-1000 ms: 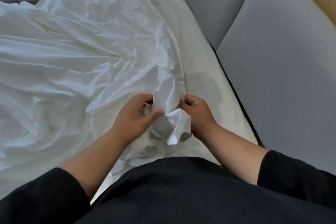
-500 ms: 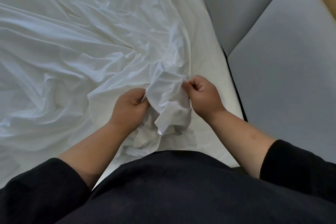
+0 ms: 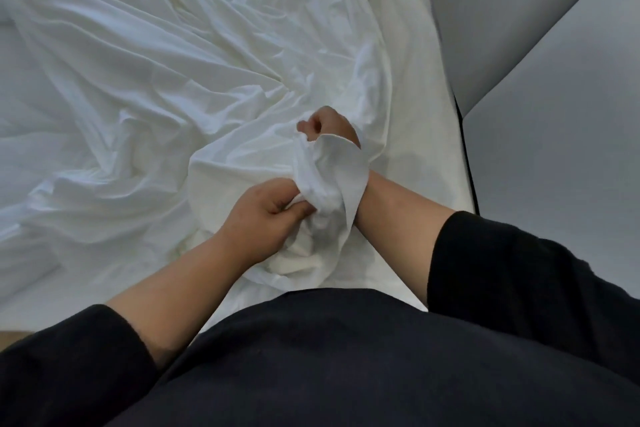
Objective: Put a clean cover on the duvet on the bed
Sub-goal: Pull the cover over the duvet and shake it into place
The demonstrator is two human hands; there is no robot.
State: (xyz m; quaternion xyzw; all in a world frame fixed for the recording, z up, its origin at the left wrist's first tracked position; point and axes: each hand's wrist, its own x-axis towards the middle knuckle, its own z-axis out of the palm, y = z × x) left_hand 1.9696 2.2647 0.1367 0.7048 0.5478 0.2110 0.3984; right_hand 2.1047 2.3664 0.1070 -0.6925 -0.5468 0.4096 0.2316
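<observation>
Since half a second ago, the right hand (image 3: 325,125) has pushed forward, up the frame from centre, and a fold of the crumpled white cotton duvet cover (image 3: 180,80) now wraps its wrist like a cuff. Before, it pinched the cloth from the right side.

Head view: the cover lies rumpled across the left and centre of the frame, over a white mattress sheet (image 3: 415,87) that shows bare along the right, beside grey padded wall panels (image 3: 554,156). The left hand (image 3: 263,211), lower centre, grips a bunched fold of the cover, fingers curled tight into the cloth. The right hand's fingers are curled into a loose fist; whether they pinch any cloth I cannot tell.

Likely the person is threading an arm into the cover to find a corner. The risk is that the arm passes through a stray fold, not the true opening, twisting the cover. The left hand's grip could also slip off the bunched fabric.
</observation>
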